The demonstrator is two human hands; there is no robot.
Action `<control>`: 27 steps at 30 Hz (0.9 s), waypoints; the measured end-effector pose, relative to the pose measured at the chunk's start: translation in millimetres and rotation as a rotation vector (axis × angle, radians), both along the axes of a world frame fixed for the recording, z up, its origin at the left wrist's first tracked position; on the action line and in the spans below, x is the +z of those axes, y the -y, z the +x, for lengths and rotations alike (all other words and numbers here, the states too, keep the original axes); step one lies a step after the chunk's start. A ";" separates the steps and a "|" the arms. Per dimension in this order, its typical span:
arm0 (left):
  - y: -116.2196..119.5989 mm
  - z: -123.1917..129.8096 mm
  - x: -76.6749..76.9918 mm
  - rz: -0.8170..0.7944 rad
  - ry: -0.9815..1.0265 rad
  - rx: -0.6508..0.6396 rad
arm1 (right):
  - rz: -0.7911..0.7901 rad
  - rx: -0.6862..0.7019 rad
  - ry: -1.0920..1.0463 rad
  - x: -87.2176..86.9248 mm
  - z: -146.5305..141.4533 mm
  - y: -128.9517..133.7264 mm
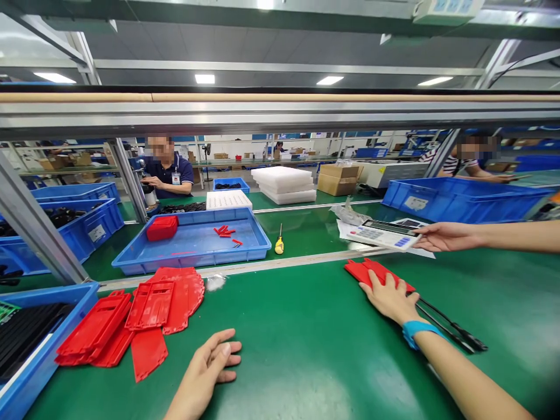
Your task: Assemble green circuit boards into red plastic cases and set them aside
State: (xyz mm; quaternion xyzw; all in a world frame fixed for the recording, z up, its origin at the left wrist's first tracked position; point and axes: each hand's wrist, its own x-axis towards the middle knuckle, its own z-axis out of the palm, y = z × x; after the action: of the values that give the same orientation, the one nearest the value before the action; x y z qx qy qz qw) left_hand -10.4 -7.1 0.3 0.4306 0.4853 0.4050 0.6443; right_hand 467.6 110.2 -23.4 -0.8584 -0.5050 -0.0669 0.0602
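Plates of thin red plastic [359, 270] lay on the smooth green table [289, 332] in the head view, right of centre, beneath the right hand [391, 300], which wore a blue band [420, 332] at the wrist. That hand was spread wide, palm down, its fingers resting across the plates; whether it had any grip on them could not be told. A pair of slim black rods [450, 326] stuck out past it toward the right. The left hand [205, 366] hung near the front edge of the view, half open with loosely curled fingers and nothing in its hold, near a fanned heap of slotted red plastic panels [151, 303] on the left. Just beside that heap lay a crumpled clear plastic scrap [216, 282]. Beyond stood a shallow blue plastic tray [192, 240] holding a red block-shaped stack [163, 227] and small slender red pieces [224, 231], with a yellow-handled screwdriver [279, 246] to its right. At the right, a co-worker's hand [444, 235] pinched a flat white keypad device [380, 234] above white paper sheets [426, 253], beyond the red plates.
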 end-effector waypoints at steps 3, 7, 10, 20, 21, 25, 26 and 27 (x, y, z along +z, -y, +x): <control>0.6 1.7 0.9 -0.011 0.001 0.024 | 0.007 -0.045 -0.045 4.7 28.4 -2.0; 1.4 3.5 2.2 -0.013 -0.012 0.028 | 0.018 -0.078 -0.094 9.5 57.6 -3.2; 1.2 3.8 2.4 -0.012 -0.032 0.015 | 0.025 -0.085 -0.120 13.2 65.0 -2.4; 0.3 2.0 4.1 0.034 -0.070 -0.020 | 0.073 0.130 -0.254 34.6 -26.4 5.1; 0.0 2.1 4.7 0.047 -0.064 -0.012 | 0.068 0.211 -0.288 36.7 -46.9 8.0; -1.6 2.4 7.2 0.097 -0.075 -0.002 | 0.039 0.629 -0.447 45.2 -146.3 23.2; -1.3 1.5 9.2 0.110 -0.097 -0.014 | 0.040 0.736 -0.484 46.9 -174.1 28.5; -0.4 -0.3 12.4 0.124 -0.126 -0.034 | 0.046 0.837 -0.519 48.1 -202.0 35.1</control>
State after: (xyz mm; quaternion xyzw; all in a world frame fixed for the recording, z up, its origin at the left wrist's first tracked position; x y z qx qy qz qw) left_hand -10.7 -6.8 12.6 0.5026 0.4916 0.3954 0.5911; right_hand 265.6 75.0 24.8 -0.5687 -0.7731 0.1681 0.2248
